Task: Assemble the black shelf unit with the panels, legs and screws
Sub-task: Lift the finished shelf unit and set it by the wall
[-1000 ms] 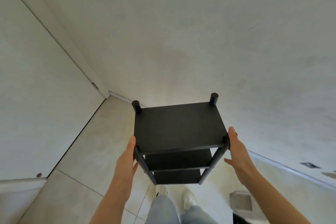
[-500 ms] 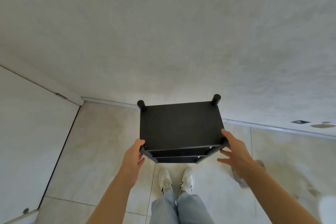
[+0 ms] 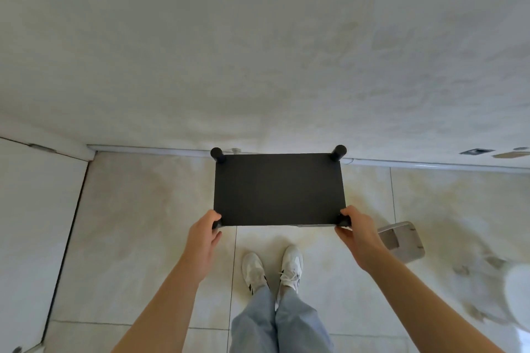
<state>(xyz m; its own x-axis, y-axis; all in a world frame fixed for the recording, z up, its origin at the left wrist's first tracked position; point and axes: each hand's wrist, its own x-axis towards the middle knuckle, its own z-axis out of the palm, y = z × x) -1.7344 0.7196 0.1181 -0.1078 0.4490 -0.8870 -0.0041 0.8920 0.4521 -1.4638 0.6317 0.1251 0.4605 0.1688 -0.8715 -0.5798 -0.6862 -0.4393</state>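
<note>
— Where is the black shelf unit (image 3: 278, 189) from where you stand?

— From the head view it is upright, right in front of the person, over the tiled floor (image 3: 137, 223). Its back edge is close to the wall (image 3: 258, 51), just beside the white skirting (image 3: 430, 165). We look straight down on the top panel (image 3: 278, 200), so the lower shelves are hidden. I cannot tell if its feet touch the floor.

— And the legs?

— Two round tops stick up at the back corners, the back left leg (image 3: 217, 153) and the back right leg (image 3: 337, 152). The front ones are mostly covered by the hands.

— How does the person hold it?

— The left hand (image 3: 202, 233) grips the front left leg (image 3: 217, 223). Its fingers (image 3: 215, 236) are curled under the corner and the thumb is on the top. The right hand (image 3: 357, 231) does the same on the front right leg (image 3: 343, 221), with its fingers (image 3: 342, 233) bent around the leg and pressed together.

— What else is near?

— The white shoes (image 3: 272, 266) of the person are on the floor below the near edge of the shelf. A grey box (image 3: 401, 241) lies on the floor just to the right of the right hand.
</note>
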